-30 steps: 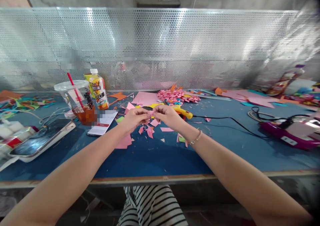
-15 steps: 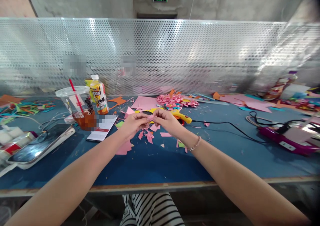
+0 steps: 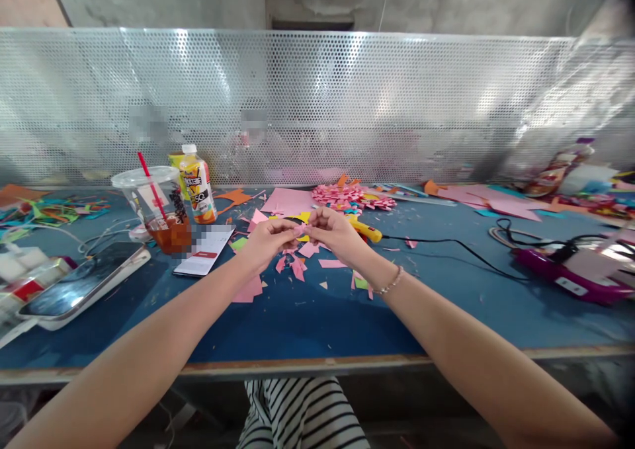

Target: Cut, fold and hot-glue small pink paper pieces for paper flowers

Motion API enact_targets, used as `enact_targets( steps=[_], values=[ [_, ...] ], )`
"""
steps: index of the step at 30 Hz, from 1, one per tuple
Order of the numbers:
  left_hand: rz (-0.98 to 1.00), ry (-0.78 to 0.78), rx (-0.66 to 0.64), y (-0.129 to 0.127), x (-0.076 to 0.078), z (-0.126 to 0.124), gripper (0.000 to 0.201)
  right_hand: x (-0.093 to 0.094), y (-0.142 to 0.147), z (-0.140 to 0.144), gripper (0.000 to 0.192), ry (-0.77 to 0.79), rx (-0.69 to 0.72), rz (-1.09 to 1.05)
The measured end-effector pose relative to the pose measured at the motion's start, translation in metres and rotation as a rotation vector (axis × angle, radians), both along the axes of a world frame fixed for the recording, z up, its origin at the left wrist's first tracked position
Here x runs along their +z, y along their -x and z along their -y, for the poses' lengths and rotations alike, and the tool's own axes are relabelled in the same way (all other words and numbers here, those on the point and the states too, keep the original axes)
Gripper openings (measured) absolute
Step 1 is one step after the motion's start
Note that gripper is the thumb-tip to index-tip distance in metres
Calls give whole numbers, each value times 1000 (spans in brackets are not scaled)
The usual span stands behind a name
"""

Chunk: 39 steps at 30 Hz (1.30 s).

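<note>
My left hand [image 3: 268,239] and my right hand [image 3: 334,231] meet above the blue table [image 3: 307,317], fingertips pinched together on a small pink paper piece [image 3: 300,228]. Pink paper scraps [image 3: 297,264] lie on the table just below the hands. Behind my right hand lies a yellow glue gun [image 3: 366,230] with a black cord [image 3: 446,244]. A pile of folded pink paper pieces [image 3: 350,196] and a pink sheet [image 3: 288,202] lie further back.
At the left stand a plastic cup with a red straw [image 3: 156,207], a juice bottle [image 3: 197,186], a white card [image 3: 204,250] and a phone [image 3: 84,285]. A purple device [image 3: 570,270] with cables sits at the right. A perforated metal screen [image 3: 317,105] backs the table.
Both hands stay pinched on the small pink piece, fingers shifting slightly. The view tilted a little.
</note>
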<state>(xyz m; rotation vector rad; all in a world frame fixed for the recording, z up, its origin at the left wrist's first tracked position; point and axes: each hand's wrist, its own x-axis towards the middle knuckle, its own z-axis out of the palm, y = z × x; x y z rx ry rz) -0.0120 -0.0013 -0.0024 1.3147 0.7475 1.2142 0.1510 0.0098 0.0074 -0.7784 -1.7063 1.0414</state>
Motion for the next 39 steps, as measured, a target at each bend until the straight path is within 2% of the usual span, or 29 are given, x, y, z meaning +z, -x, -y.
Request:
enact_targets(
  steps=[14, 20, 26, 35, 39],
  values=[
    [59, 46, 11, -3, 2, 3, 11, -2, -1, -2, 23, -29, -41, 65],
    [91, 97, 15, 0, 3, 1, 12, -2, -1, -2, 20, -5, -26, -33],
    [41, 100, 53, 1, 3, 0, 15, -2, -4, -6, 16, -58, -109, -23],
    [-174, -137, 199, 2, 0, -4, 11, -1, -1, 0, 14, -75, -129, 128],
    [-204, -147, 261, 4, -1, -5, 10, -2, -1, -2, 22, -95, -138, 121]
  ],
)
